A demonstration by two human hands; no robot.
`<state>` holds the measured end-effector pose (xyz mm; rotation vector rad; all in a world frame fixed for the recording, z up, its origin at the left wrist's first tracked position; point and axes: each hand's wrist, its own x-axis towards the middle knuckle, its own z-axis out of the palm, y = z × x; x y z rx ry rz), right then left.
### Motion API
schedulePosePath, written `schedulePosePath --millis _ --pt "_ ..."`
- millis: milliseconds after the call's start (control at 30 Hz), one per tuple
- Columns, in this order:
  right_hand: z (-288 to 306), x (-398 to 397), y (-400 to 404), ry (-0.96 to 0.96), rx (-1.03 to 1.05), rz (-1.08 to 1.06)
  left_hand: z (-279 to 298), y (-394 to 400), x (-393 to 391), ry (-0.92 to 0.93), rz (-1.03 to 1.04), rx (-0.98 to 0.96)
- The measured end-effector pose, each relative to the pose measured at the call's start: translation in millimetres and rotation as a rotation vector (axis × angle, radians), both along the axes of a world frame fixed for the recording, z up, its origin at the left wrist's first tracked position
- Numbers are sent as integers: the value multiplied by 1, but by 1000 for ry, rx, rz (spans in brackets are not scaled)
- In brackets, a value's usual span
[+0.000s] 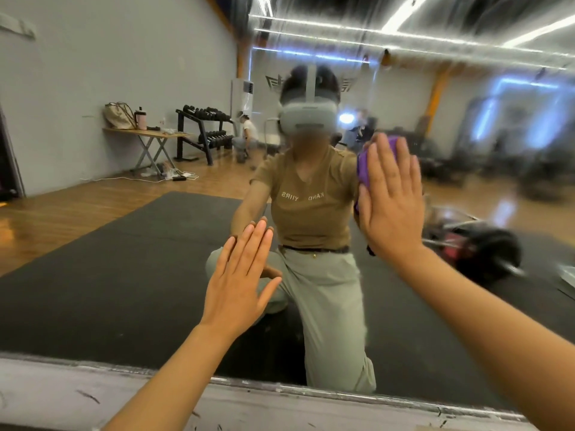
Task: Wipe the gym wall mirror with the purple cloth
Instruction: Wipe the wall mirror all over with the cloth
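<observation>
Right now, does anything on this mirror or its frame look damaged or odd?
Yes. The pale ledge under the mirror is scuffed with dark marks, and streaks smear the glass at upper right. The right hand presses the purple cloth flat there.

Purple cloth point(363, 169) and both palms flat against wall mirror point(124, 259).

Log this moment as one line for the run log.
step: wiping | right hand: flat, presses purple cloth on mirror | left hand: flat on glass | streaks: upper right
</observation>
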<state>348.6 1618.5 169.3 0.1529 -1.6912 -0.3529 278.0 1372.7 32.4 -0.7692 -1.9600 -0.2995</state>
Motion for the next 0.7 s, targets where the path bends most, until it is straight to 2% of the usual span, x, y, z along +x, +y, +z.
schedulePosePath --millis 100,167,233,300,400,500,600,700 --pt "-77 -4 -10 -219 196 47 -3 -4 -2 -34 4 33" --pt "-136 1 -9 -401 415 -10 -4 -4 -1 -65 -2 38" --pt "-174 7 -5 -531 533 -79 -4 -5 2 -100 -15 34" --pt "-182 11 -2 -591 630 -121 -2 -8 4 -118 -23 13" --pt "-155 13 6 -595 797 -116 0 -13 5 -131 -29 -8" --pt "-93 11 13 -481 676 -72 0 -14 5 -147 -18 -14" --pt "-20 11 16 -281 376 -46 0 -15 6 -161 -21 -9" --pt "3 8 9 -123 95 -64 -5 -15 10 -201 -35 32"
